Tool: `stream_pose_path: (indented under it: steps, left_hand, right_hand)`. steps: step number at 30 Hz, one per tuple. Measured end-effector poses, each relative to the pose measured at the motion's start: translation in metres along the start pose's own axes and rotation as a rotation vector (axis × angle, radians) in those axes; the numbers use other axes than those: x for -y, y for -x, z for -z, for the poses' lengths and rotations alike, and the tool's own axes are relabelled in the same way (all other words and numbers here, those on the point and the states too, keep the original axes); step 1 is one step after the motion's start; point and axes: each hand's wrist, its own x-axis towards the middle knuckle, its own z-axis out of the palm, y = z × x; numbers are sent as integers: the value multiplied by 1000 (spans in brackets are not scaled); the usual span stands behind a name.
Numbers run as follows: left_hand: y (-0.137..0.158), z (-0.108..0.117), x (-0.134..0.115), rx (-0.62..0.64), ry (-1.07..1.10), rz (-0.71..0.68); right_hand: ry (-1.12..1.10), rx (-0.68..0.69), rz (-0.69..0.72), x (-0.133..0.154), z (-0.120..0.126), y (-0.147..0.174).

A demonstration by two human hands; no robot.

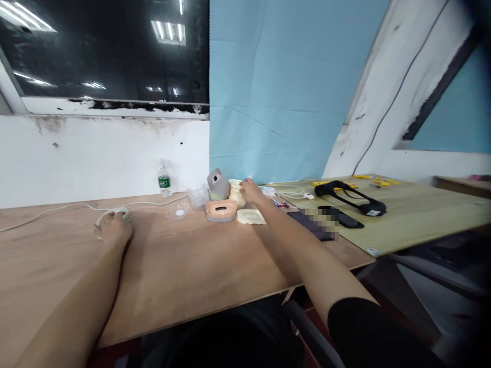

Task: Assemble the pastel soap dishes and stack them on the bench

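My left hand (115, 229) is curled over a pale green rounded object (127, 215) on the table at left. A white cord runs near it, and most of its shape is under my fingers. My right hand (252, 191) reaches to the back of the table, its bent fingers on the upper right of a stack of cream dishes (235, 189). In front of that stack lies a single cream dish (250, 216). Left of it stand a peach dish (221, 210) with a dark oval slot, a pile of grey dishes (217, 181) and clear plastic pieces (198, 196).
A water bottle (164, 180) stands by the wall, near a clear disc (178, 211). To the right lie a dark flat pad (309, 225), white cables (293, 193), a black headset strap (351, 198) and yellow pieces (383, 182). The table's front edge (215, 312) is close to me.
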Motion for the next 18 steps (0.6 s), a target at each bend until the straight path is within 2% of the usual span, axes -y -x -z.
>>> stream_pose_path:
  steps: [3, 10, 15, 18]
  left_hand:
    - [3, -2, -6, -73, -5, -24]
    - [16, 12, -35, -123, 4, -171]
    - [26, 27, -55, -165, 146, -281]
    - [39, 33, -74, -132, 347, -401]
  right_hand:
    - [-19, -22, -12, 2, 0, -2]
    - [-117, -202, -55, 0, 3, 0]
    - [-392, -431, -5, 10, 20, 21]
    - [-661, -412, 88, 33, 30, 46]
